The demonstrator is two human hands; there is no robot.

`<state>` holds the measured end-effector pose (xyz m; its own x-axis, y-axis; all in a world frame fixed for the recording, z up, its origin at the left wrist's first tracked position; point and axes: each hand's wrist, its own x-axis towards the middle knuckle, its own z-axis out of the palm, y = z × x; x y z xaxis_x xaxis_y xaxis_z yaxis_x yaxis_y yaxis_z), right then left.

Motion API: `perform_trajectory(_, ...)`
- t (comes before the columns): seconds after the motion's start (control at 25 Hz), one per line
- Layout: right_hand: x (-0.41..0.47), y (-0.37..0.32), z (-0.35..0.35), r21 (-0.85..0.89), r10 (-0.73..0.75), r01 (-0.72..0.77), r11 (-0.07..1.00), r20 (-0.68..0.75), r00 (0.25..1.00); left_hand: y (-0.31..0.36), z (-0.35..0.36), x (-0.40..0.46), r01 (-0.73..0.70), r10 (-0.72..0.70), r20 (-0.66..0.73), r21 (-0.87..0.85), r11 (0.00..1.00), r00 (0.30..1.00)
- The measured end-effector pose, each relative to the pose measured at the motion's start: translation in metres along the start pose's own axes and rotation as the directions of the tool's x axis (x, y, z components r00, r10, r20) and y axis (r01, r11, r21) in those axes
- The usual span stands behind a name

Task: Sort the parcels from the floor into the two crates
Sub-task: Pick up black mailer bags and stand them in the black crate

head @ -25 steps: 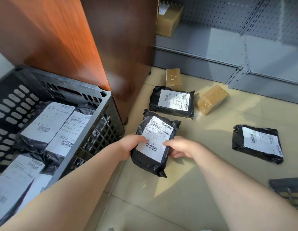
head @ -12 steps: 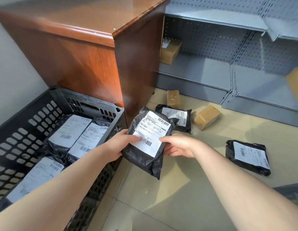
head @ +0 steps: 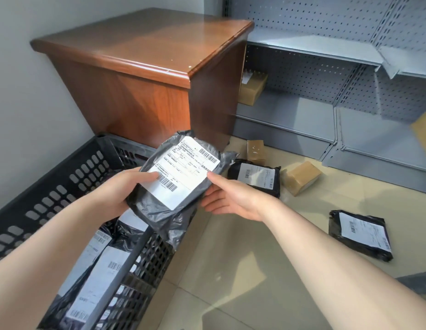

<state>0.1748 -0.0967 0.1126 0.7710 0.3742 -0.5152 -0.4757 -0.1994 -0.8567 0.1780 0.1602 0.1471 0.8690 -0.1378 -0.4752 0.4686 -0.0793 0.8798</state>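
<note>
A grey metal shelving (head: 309,108) with a perforated back fills the upper right. On its lowest shelf a brown carton (head: 251,88) stands partly behind the cabinet, and another brown piece (head: 424,134) shows at the right edge. A wooden cabinet (head: 145,75) with a moulded top stands in the corner. In front of it, at the left, is a black crate (head: 52,186) with slotted walls; several black bags with white labels (head: 97,265) lie inside it. The floor (head: 231,270) is of pale tiles.

The held parcel (head: 174,186) is a black plastic bag with a big white shipping label. It is in the air, tilted, above the near right corner of the crate. The label carries two barcodes, one at its upper right and one near the lower left, and small printed lines in boxes; the characters are too small to read.

The left hand (head: 121,189) grips the parcel's left edge, thumb on the label and fingers under the bag. The right hand (head: 228,198) holds the right edge: the thumb touches the label's corner and the fingers go below the bag.

On the floor behind it lies a second black parcel (head: 257,177) with a label and barcodes, unreadable. A third black parcel (head: 362,234) lies well apart at the right, also labelled. Two small brown boxes are near the shelving: one (head: 302,177) just right of the second parcel, one (head: 256,151) behind it.
</note>
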Motion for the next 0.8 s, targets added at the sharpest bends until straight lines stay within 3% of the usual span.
perform_trajectory(0.12,0.011,-0.007,0.030,-0.047,-0.028,0.030,0.998,0.036,0.999,-0.002,-0.035,-0.010,0.023,-0.023,-0.057,-0.014,1.000,0.998)
perform_trajectory(0.28,0.032,-0.004,0.075,-0.195,-0.135,0.122,0.973,-0.055,0.989,-0.020,-0.090,-0.016,0.059,-0.069,-0.208,-0.056,0.997,0.976)
perform_trajectory(0.4,0.043,0.012,0.099,-0.543,-0.320,0.204,0.815,-0.127,0.939,-0.041,-0.125,-0.014,0.085,-0.116,-0.364,-0.100,0.991,0.924)
perform_trajectory(0.48,0.044,0.021,0.110,-0.741,-0.452,0.277,0.612,-0.040,0.891,-0.056,-0.146,-0.013,0.090,-0.133,-0.466,-0.114,0.989,0.875)
perform_trajectory(0.56,0.045,0.027,0.119,-0.812,-0.446,0.321,0.487,0.085,0.891,-0.076,-0.170,-0.008,0.104,-0.143,-0.540,-0.101,0.989,0.829)
perform_trajectory(0.68,0.053,0.034,0.132,-0.847,-0.374,0.295,0.442,0.125,0.919,-0.100,-0.193,-0.001,0.113,-0.131,-0.646,-0.070,0.991,0.752)
perform_trajectory(0.8,0.058,0.036,0.139,-0.861,-0.383,0.268,0.432,0.094,0.919,-0.109,-0.199,0.012,0.122,-0.108,-0.686,-0.028,0.992,0.720)
